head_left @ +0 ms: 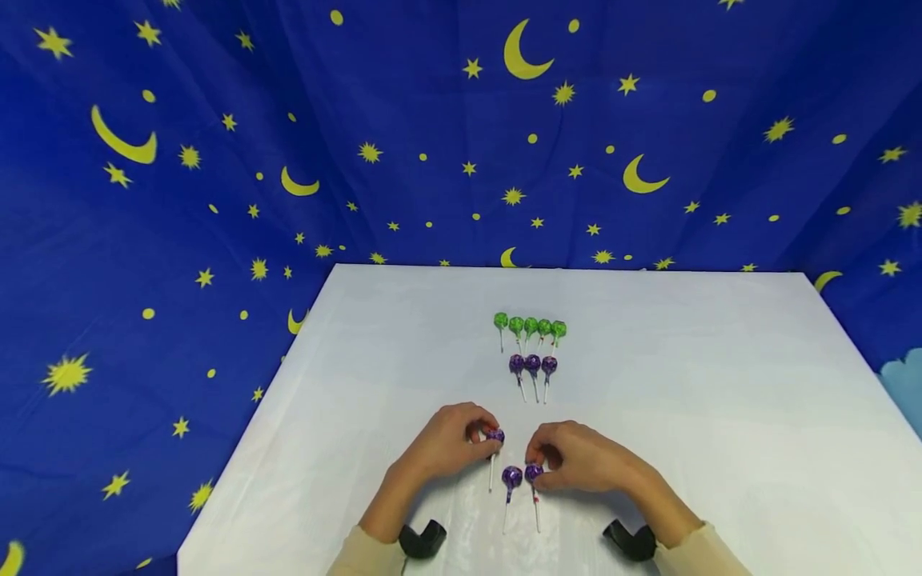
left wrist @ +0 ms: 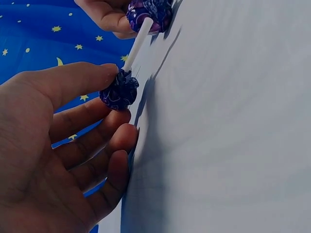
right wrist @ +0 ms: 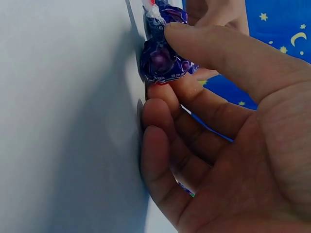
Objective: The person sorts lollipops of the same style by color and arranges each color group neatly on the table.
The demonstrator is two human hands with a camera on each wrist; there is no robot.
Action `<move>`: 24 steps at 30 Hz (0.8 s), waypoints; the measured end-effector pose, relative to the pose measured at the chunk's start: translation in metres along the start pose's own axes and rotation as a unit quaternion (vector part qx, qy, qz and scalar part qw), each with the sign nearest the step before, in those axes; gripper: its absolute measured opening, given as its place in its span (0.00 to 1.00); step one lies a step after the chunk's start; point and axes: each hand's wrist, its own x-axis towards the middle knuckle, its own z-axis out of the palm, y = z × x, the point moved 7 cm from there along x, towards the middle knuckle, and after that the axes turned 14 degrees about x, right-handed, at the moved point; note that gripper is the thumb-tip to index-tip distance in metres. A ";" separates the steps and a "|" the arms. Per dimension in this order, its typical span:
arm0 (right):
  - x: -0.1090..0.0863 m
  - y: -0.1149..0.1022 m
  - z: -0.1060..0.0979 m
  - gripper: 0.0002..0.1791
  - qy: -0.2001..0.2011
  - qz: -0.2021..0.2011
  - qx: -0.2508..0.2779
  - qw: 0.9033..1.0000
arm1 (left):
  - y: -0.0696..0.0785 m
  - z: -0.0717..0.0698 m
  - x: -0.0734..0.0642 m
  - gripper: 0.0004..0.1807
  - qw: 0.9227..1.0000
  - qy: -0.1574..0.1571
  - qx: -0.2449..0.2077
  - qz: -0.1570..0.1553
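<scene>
My left hand pinches the head of a purple-wrapped lollipop between thumb and fingers, its white stick pointing toward me in the head view. Thumb and fingers of my right hand grip the head of another purple lollipop, whose stick also points toward me. Between the two hands a third purple lollipop lies on the white table, just left of the right hand's one. Beyond the hands, three purple lollipops lie side by side in a row.
Farther back, several green lollipops form a row, sticks toward me. Black curved objects sit by each wrist. A blue cloth with yellow moons and stars hangs behind and beside the table.
</scene>
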 end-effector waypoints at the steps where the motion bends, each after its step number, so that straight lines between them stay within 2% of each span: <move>1: 0.000 0.001 0.000 0.12 -0.002 0.001 0.004 1.000 | 0.000 0.000 0.000 0.10 1.000 0.000 0.001 -0.001; 13: -0.001 0.005 -0.003 0.11 0.002 0.005 0.020 1.000 | 0.002 -0.005 0.009 0.11 1.000 0.017 0.009 0.001; 24: -0.002 0.007 -0.001 0.11 0.006 -0.003 0.034 0.999 | -0.001 -0.011 0.015 0.11 0.998 0.058 0.033 -0.010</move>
